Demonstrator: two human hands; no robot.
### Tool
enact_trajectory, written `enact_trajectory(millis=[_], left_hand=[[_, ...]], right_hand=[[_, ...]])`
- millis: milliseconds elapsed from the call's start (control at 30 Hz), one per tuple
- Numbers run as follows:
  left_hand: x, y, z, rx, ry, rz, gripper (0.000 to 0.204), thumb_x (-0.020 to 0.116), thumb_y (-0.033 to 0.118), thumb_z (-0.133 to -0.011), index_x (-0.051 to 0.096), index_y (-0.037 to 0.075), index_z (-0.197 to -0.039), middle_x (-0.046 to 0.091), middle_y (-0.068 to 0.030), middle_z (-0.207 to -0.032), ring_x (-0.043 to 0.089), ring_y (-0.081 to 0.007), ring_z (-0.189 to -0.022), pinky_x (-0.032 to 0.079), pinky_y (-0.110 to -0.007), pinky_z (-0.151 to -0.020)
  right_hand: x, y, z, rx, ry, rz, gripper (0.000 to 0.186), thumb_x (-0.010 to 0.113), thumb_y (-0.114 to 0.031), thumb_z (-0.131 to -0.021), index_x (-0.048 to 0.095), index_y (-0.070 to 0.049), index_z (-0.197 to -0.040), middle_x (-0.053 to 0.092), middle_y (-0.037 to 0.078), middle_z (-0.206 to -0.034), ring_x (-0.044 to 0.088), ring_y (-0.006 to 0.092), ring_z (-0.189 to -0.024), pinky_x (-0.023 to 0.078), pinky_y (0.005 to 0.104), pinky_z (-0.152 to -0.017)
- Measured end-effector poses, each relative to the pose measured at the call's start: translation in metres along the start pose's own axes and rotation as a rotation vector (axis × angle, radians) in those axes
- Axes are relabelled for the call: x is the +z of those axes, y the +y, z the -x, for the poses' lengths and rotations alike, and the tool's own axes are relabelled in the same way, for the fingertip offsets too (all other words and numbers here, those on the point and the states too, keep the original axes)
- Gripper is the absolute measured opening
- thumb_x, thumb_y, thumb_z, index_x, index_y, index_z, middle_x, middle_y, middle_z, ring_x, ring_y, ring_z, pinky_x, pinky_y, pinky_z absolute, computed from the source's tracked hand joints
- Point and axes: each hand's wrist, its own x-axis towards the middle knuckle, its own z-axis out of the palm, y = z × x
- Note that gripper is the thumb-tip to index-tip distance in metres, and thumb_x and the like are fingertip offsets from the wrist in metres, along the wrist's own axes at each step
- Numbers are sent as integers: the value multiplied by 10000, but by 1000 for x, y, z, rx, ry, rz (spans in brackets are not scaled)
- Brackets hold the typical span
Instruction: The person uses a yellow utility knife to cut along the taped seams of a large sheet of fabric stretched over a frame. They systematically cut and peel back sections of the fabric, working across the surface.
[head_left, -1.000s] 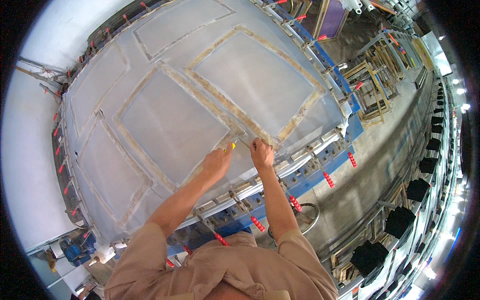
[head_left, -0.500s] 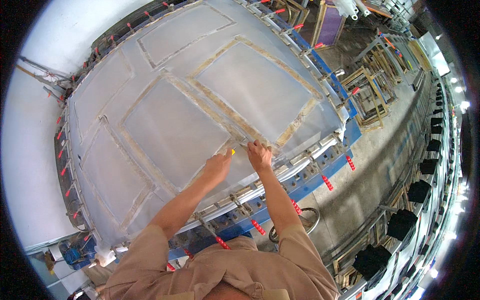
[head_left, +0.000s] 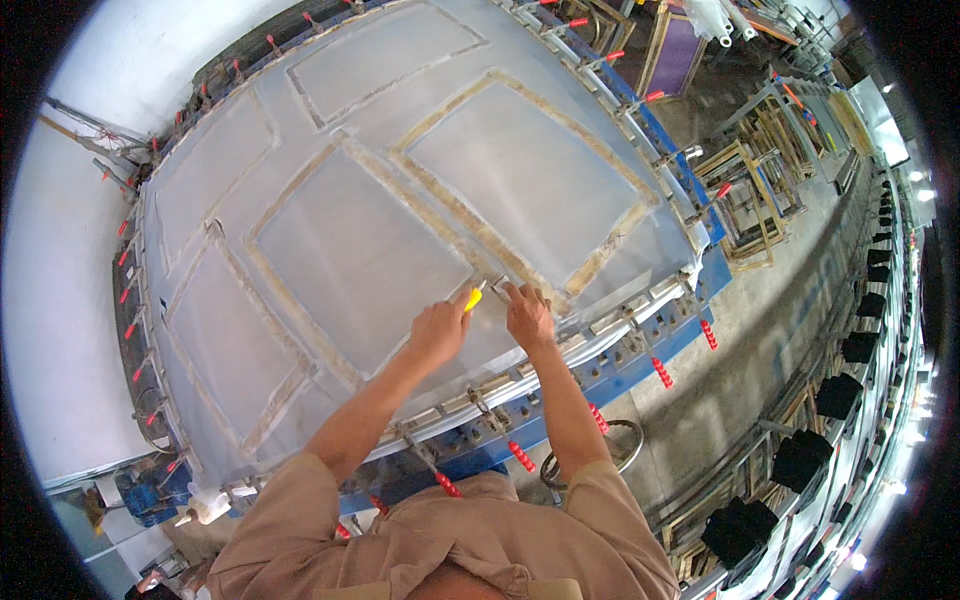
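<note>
A large sheet of pale mesh fabric (head_left: 350,250) is stretched flat over a big blue-framed table, with several rectangular frames glued under it, outlined by yellowish glue bands (head_left: 470,225). My left hand (head_left: 437,330) grips a small yellow-handled knife (head_left: 473,298) whose tip meets the fabric at a frame corner. My right hand (head_left: 527,314) presses flat on the mesh just right of the blade, fingers touching the glue band. Both forearms reach in from the lower edge over the table's near rail.
Clamps with red handles (head_left: 660,372) line the blue table rail (head_left: 640,350) all around. A metal handwheel (head_left: 598,455) sits below the rail. Stacked wooden frames (head_left: 750,190) stand on the concrete floor at right. A white wall (head_left: 60,330) lies to the left.
Both hands have stayed at the same frame corner; the view has shifted slightly, and the knife tip sits closer to my right fingers.
</note>
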Motion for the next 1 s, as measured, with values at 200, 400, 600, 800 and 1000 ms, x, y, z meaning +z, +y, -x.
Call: enact_trajectory(millis=[200, 400, 600, 800, 1000], left_hand=[[-34, -12, -6, 18, -83, -76, 424, 564, 344, -1009, 523, 141, -1379, 706, -199, -849, 696, -413, -807, 557, -554, -704], [-23, -18, -12, 73, -127, -99, 347, 537, 307, -1026, 571, 100, -1303, 707, -177, -829, 705, -385, -784, 568, -515, -661], [-31, -11, -24, 74, -175, -108, 340, 584, 312, -993, 605, 149, -1290, 714, -203, -934, 703, -404, -863, 563, -551, -714], [-37, -16, -32, 27, -280, -160, 237, 593, 265, -969, 700, 109, -1112, 715, -213, -964, 712, -408, -908, 578, -538, -761], [-21, -6, -46, 85, -263, -210, 193, 606, 189, -917, 745, 93, -1009, 731, -187, -987, 722, -387, -938, 590, -515, -769]], right_hand=[[25, -16, 5, 180, -35, -8, 255, 674, -327, -896, 737, -127, -1042, 719, 143, -970, 642, 356, -1001, 480, 510, -876], [33, -22, -3, 317, 35, -42, 271, 710, -402, -877, 797, -162, -967, 742, 124, -849, 671, 351, -912, 482, 498, -865], [39, -8, -7, 279, 57, -64, 218, 735, -361, -854, 800, -177, -949, 741, 116, -823, 703, 336, -798, 530, 445, -791], [34, -13, -1, 317, 54, -163, 215, 756, -345, -835, 799, -162, -939, 741, 128, -837, 713, 328, -792, 545, 417, -737], [31, -8, -2, 335, -4, -209, 221, 753, -330, -839, 795, -142, -946, 748, 123, -861, 708, 334, -820, 520, 425, -794]])
